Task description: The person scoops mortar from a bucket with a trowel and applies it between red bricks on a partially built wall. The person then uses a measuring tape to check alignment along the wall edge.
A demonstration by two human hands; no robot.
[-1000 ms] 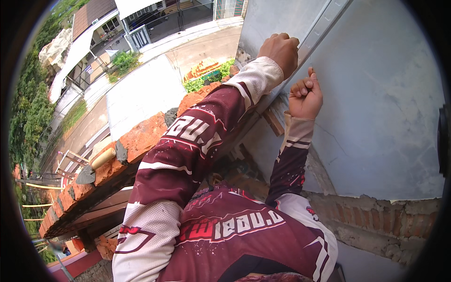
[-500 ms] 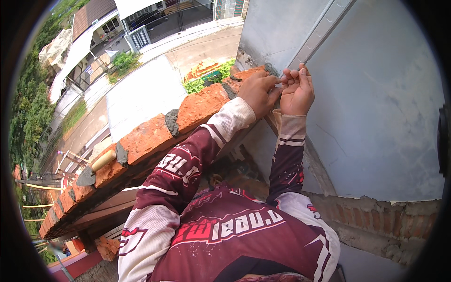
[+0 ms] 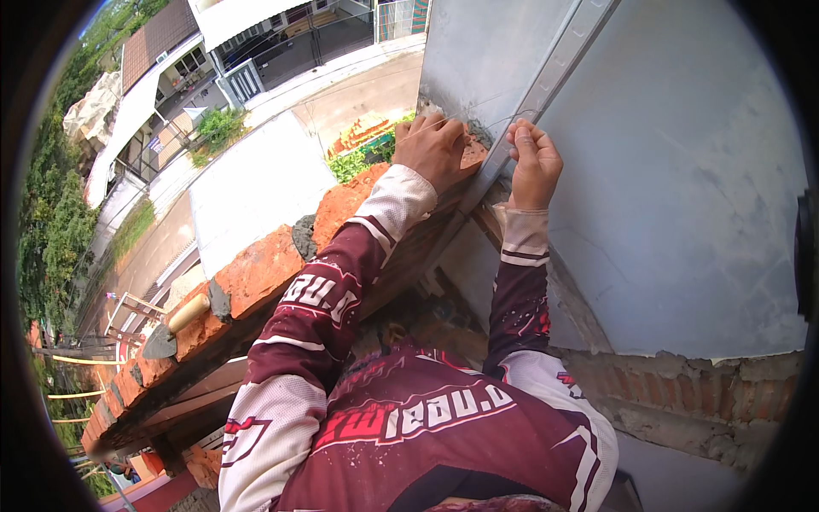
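Observation:
My right hand (image 3: 535, 164) is closed in a pinch beside a slotted metal strip (image 3: 559, 72). From its fingertips a thin, pale string (image 3: 522, 113) curves across the strip toward my left hand. Over the upper end of a row of orange bricks (image 3: 260, 263), my left hand (image 3: 429, 152) is bent with its back facing up. Its fingers are curled, and whatever they grip is hidden beneath them. Dabs of grey mortar (image 3: 304, 237) fill the joints between the bricks.
A trowel (image 3: 188, 314) with a wooden handle lies on the bricks at the left. Grey wall panels (image 3: 682, 196) rise on the right, above rough brickwork (image 3: 682, 388). Beyond the brick row there is a drop to a street (image 3: 358, 85) and houses.
My hands have moved apart: the left went left along the bricks, while the right stayed by the metal strip and turned into a pinch. The string now shows between them.

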